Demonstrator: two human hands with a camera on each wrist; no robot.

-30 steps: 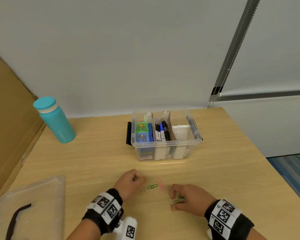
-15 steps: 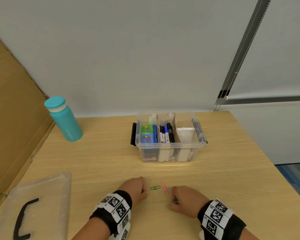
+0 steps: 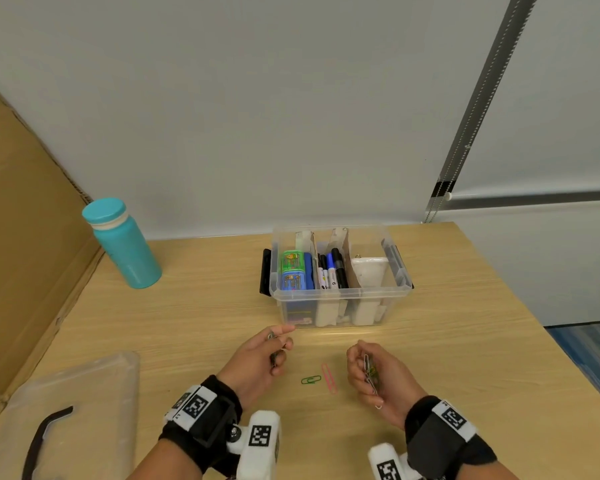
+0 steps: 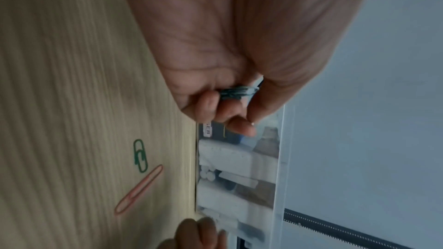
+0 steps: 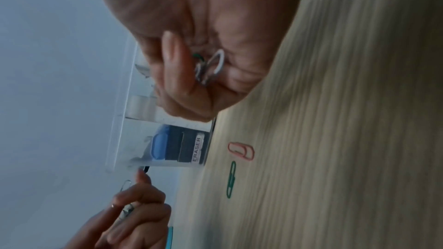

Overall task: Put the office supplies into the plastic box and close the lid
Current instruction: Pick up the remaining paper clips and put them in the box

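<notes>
"ERASER" label (image 5: 198, 147) on dark block inside clear plastic box (image 3: 340, 306).

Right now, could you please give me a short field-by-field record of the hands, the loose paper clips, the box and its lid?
left hand: raised off the table, pinching paper clips
right hand: raised, gripping a bunch of paper clips
green paper clip: flat on the table between the hands
pink paper clip: flat, just right of the green one
plastic box: open, holding erasers and markers
lid: off, lying at the near left
</notes>
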